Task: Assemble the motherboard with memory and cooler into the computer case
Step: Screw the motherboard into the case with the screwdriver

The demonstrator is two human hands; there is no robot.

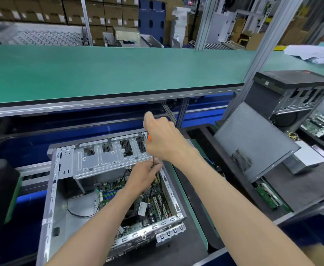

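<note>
An open silver computer case (53, 189) lies on its side in front of me. The green motherboard (153, 206) sits inside it, partly hidden by my left forearm. My right hand (165, 137) grips the orange handle of a screwdriver (149, 136) from above, holding it upright. The thin metal shaft runs down to my left hand (143, 175), whose fingers pinch it just above the board near the case's right wall. The screwdriver tip is hidden behind my left fingers. The drive cage (107, 158) spans the far end of the case.
A green-topped shelf (99, 73) overhangs the bench just beyond the case. To the right, a grey side panel (251, 143) leans on a black tray, with a second black case (295, 93) and another board (320, 125) behind it. White papers (314, 54) lie at the far right.
</note>
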